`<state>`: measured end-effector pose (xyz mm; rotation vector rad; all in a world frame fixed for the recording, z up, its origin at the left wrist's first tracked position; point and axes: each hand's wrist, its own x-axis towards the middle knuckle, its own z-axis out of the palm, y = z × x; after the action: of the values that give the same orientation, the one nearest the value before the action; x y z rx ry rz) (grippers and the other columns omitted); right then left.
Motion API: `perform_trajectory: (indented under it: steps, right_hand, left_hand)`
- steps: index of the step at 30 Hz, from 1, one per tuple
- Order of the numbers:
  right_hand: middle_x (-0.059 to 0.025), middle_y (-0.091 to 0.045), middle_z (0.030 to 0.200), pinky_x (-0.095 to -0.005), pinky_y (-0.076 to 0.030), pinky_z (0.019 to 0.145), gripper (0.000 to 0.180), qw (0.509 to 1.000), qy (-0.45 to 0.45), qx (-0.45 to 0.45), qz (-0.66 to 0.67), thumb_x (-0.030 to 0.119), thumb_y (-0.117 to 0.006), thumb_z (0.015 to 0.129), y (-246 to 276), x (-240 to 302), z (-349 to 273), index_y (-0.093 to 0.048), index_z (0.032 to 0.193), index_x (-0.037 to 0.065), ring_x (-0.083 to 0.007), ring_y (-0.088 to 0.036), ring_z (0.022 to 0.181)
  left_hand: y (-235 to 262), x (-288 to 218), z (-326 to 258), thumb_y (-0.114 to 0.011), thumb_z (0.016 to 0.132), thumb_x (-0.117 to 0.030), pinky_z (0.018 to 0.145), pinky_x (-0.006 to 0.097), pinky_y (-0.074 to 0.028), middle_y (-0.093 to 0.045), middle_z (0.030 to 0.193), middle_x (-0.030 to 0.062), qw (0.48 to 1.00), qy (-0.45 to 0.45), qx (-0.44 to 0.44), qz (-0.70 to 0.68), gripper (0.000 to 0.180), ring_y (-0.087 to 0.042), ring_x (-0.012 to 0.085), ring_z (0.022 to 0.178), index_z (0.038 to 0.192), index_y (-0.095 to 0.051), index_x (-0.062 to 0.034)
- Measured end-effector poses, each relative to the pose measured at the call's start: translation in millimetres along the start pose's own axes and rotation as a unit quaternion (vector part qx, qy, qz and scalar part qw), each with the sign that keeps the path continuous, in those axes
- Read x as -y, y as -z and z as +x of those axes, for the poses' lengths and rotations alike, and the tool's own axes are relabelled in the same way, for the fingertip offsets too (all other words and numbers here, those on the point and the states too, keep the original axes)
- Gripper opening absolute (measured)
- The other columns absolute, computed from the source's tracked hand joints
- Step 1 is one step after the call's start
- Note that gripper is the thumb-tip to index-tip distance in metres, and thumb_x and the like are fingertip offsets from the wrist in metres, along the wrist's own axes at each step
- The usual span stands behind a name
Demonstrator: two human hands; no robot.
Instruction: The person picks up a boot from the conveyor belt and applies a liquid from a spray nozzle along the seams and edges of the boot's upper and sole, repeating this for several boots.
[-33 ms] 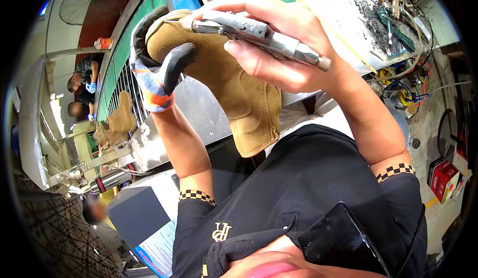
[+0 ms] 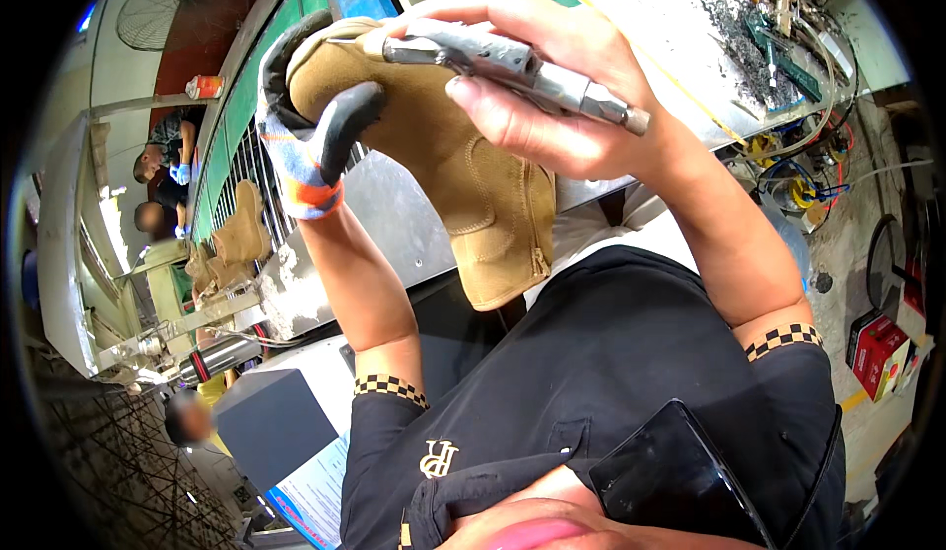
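Note:
My left hand (image 2: 307,131), in a grey glove with black fingertips and an orange band, grips a tan suede ankle boot (image 2: 463,190) by its toe end. The boot's open, zippered shaft hangs down toward my chest. My bare right hand (image 2: 562,87) is closed around a slim grey metal hand tool (image 2: 512,60). The tool's thin tip rests against the boot's upper edge, close to my gloved fingers. A yellow hose (image 2: 690,97) runs behind my right wrist.
A scuffed metal workbench (image 2: 690,18) with tools and cables lies beyond the boot. More tan boots (image 2: 236,240) sit on a line at the left, where other people (image 2: 163,171) work. A red box (image 2: 877,348) stands on the floor at right. A dark phone (image 2: 680,471) sits in my chest pocket.

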<state>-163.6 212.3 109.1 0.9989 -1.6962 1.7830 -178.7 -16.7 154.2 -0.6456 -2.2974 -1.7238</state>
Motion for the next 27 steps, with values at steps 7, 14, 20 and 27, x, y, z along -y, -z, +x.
perform_trajectory:
  steps: [7,14,20,27]
  right_hand:
    - [-0.0064,-0.066,0.098,-0.0259,-0.047,0.071,0.038,0.993,-0.087,-0.028,0.072,0.007,-0.057,0.082,-1.7,-2.7,-23.3,-0.061,0.119,0.003,-0.0125,-0.058,0.077]
    - [-0.0046,-0.064,0.084,-0.0252,-0.047,0.067,0.040,0.986,-0.095,-0.087,0.103,0.009,-0.056,0.081,-4.0,-6.0,-42.2,-0.062,0.120,0.003,-0.0091,-0.056,0.067]
    - [-0.0070,-0.066,0.094,-0.0267,-0.049,0.073,0.041,0.981,-0.158,-0.069,0.092,0.013,-0.057,0.084,-2.9,-19.1,-81.5,-0.058,0.123,0.000,-0.0107,-0.059,0.075]
    - [-0.0097,-0.066,0.114,-0.0258,-0.046,0.076,0.043,0.968,-0.206,-0.056,0.133,0.017,-0.057,0.085,-15.5,-32.0,-127.4,-0.056,0.125,0.000,-0.0103,-0.055,0.080]
  left_hand:
    - [6.8,14.5,15.6,-0.080,0.069,-0.018,0.095,0.039,-0.050,-0.064,0.115,0.0177,0.996,-0.040,0.073,-0.012,0.072,-0.063,0.0279,0.107,0.130,-0.048,0.0044]
    - [3.7,15.5,24.5,-0.082,0.065,-0.036,0.096,0.038,-0.049,-0.064,0.115,0.0151,0.995,-0.045,0.087,0.030,0.084,-0.062,0.0257,0.107,0.131,-0.048,0.0038]
    - [25.4,49.6,36.7,-0.079,0.068,-0.043,0.097,0.039,-0.047,-0.061,0.119,0.0146,0.997,-0.051,0.049,0.021,0.086,-0.060,0.0262,0.109,0.133,-0.046,0.0035]
    - [61.3,98.8,47.9,-0.076,0.070,-0.046,0.098,0.043,-0.045,-0.057,0.114,0.0132,0.993,0.034,0.079,-0.081,0.077,-0.057,0.0278,0.108,0.126,-0.047,-0.0007]
